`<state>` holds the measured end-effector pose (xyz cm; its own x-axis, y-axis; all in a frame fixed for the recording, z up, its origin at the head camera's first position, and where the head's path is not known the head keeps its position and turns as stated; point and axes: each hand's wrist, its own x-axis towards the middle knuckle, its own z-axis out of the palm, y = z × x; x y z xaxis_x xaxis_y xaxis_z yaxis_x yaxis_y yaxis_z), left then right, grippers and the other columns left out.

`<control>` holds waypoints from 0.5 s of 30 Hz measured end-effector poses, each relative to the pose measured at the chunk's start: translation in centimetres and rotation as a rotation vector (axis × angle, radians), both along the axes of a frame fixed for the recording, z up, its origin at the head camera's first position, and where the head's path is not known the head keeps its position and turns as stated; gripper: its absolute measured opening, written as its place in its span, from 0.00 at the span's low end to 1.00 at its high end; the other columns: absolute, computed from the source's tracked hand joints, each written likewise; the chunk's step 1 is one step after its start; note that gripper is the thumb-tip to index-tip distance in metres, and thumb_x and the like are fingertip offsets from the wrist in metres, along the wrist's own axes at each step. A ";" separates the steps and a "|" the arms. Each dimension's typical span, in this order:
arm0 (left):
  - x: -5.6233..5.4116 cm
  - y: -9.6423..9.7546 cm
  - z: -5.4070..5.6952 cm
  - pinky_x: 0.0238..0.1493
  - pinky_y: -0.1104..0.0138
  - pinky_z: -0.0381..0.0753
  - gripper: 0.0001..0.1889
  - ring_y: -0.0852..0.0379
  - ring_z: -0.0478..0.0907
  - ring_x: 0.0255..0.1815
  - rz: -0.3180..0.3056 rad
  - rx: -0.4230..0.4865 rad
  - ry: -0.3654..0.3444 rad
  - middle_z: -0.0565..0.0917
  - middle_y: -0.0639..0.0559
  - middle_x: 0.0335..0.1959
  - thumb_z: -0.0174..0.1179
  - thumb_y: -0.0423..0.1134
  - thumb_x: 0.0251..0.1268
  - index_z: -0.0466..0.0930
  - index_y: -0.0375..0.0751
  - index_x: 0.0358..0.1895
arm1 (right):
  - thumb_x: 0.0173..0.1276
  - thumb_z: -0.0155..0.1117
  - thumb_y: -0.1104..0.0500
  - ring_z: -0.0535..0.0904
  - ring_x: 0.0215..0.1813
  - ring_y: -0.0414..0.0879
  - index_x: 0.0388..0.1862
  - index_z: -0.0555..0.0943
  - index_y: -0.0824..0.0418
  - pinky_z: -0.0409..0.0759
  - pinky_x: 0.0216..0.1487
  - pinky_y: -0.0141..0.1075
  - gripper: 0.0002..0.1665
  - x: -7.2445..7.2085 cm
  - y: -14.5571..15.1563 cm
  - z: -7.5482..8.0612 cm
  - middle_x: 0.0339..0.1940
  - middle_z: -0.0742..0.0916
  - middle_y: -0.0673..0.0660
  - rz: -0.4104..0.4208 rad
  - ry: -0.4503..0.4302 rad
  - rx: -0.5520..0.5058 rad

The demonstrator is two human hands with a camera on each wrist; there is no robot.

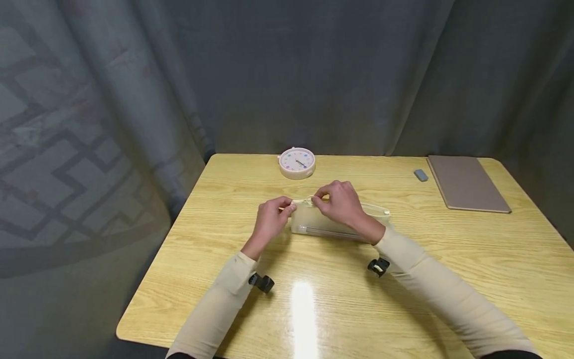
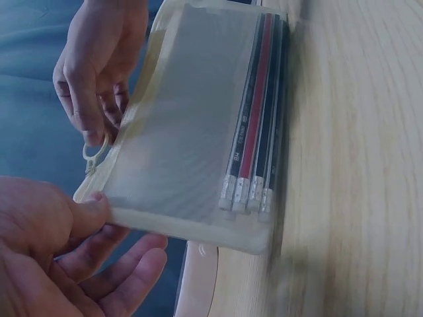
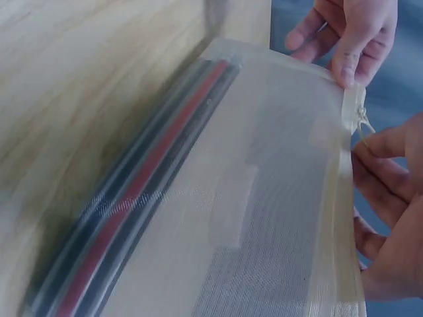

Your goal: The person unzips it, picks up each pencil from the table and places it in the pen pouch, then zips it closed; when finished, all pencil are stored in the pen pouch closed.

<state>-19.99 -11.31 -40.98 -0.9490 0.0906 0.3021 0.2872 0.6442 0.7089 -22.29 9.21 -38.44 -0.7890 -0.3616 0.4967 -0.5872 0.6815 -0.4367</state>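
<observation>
A translucent mesh zip pencil case (image 1: 307, 217) stands on its long edge on the wooden table. Through its side I see several pencils (image 2: 248, 132) lying along the bottom, one red among dark ones, with white ends. My left hand (image 1: 269, 218) pinches the case's upper left corner between thumb and index finger. Close beside it, my right hand (image 1: 343, 203) pinches the ring-shaped zipper pull (image 2: 91, 167) near that same corner. Towards the right end, the two top edges of the case stand apart in the head view.
A round pink clock (image 1: 297, 163) lies face up behind the case. At the back right are a small blue-grey block (image 1: 420, 175), perhaps an eraser, and a brown notebook (image 1: 468, 183). Grey curtains (image 1: 305, 75) hang behind and beside the table (image 1: 215, 279).
</observation>
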 end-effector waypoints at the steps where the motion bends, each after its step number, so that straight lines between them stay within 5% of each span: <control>1: 0.0 -0.1 0.0 0.39 0.56 0.88 0.08 0.47 0.90 0.36 0.006 -0.001 -0.003 0.90 0.40 0.42 0.65 0.36 0.72 0.88 0.34 0.45 | 0.64 0.71 0.61 0.75 0.26 0.50 0.30 0.92 0.64 0.76 0.48 0.55 0.08 0.0 0.3 0.1 0.27 0.90 0.58 -0.006 -0.015 0.003; 8: 0.1 -1.6 -0.1 0.39 0.55 0.87 0.08 0.46 0.90 0.37 0.057 -0.004 -0.013 0.90 0.40 0.42 0.65 0.35 0.72 0.88 0.34 0.46 | 0.68 0.69 0.60 0.61 0.13 0.39 0.36 0.92 0.66 0.65 0.27 0.39 0.10 -0.5 3.3 0.2 0.28 0.91 0.60 -0.055 -0.114 0.008; 11: 0.0 -1.8 0.1 0.39 0.56 0.87 0.09 0.47 0.90 0.37 0.059 -0.007 -0.021 0.90 0.40 0.43 0.65 0.36 0.72 0.88 0.34 0.47 | 0.69 0.68 0.61 0.69 0.15 0.44 0.38 0.91 0.67 0.68 0.28 0.39 0.11 -0.5 4.4 0.3 0.34 0.92 0.63 -0.062 -0.127 -0.001; 15: 0.0 -2.0 0.1 0.37 0.57 0.87 0.09 0.48 0.90 0.36 0.058 -0.005 -0.023 0.90 0.40 0.42 0.65 0.36 0.73 0.88 0.33 0.47 | 0.70 0.65 0.63 0.85 0.30 0.57 0.35 0.91 0.69 0.76 0.34 0.42 0.11 -0.6 5.9 0.1 0.44 0.91 0.66 -0.068 -0.121 -0.047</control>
<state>-19.97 -13.29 -40.91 -0.9593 0.0364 0.2800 0.2328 0.6630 0.7115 -22.85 15.07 -38.35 -0.8658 -0.2841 0.4118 -0.4819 0.6946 -0.5341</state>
